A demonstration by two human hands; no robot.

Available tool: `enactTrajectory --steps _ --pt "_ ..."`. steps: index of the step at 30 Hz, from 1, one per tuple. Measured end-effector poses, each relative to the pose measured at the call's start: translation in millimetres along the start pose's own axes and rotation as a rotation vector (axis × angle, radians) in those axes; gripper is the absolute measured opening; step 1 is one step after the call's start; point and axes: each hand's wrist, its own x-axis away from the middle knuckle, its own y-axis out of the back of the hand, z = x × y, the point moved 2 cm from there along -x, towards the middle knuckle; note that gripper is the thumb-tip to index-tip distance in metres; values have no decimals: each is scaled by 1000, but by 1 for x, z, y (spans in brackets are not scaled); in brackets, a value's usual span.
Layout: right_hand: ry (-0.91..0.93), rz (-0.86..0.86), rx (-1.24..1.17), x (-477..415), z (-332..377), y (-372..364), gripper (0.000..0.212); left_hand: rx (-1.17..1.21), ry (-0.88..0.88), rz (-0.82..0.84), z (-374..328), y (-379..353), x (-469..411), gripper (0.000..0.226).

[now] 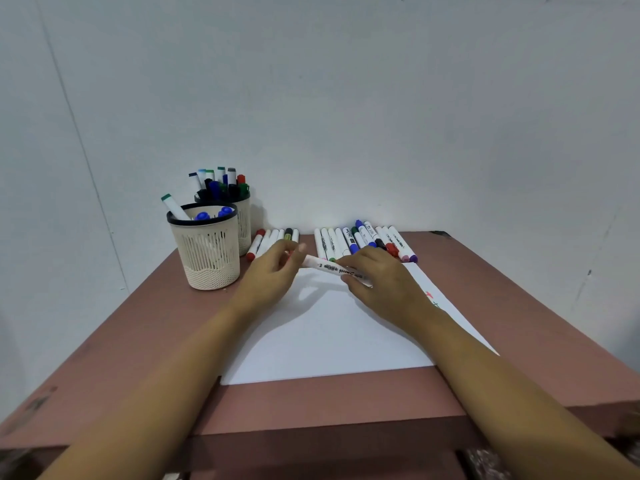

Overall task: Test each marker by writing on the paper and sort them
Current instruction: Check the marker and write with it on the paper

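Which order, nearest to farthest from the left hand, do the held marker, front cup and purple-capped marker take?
1. held marker, its end gripped by the left hand.
2. front cup, just to the left.
3. purple-capped marker, far right end of the row.

Your left hand point(273, 268) and right hand point(381, 278) are bare; your left forearm point(166, 382) and right forearm point(502, 375) are bare too, uncovered along all the length that shows. Both arms look slim; finer detail is blurred.
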Motion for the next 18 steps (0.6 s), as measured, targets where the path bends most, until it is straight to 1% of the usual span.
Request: enactTrajectory --steps 1,2,3,5,7,8,12,14,16,18 --pt "-38 -8 22 0 -2 1 25 -203 -48 -10 2 1 0 39" --pt "-98 -15 37 0 -4 4 25 -383 -79 17 4 1 1 40" --pt "-168 -16 50 1 -8 7 26 -521 -79 85 8 1 2 43" --pt "-295 -8 101 2 -14 14 28 -654 -17 271 16 -2 3 51" --pt "-408 2 142 2 -24 25 28 -698 65 412 23 -4 4 55" --pt "-467 0 143 3 -30 32 27 -713 93 445 26 -5 3 55" --pt "-645 -15 161 13 -57 64 16 -735 92 439 27 -7 3 53" --pt "-751 5 192 23 -69 76 19 -738 89 433 26 -7 3 53" --pt "-850 34 275 35 -80 83 15 -743 84 433 26 -7 3 53" --pt "-896 73 371 45 -88 85 11 -737 78 427 27 -6 3 53"
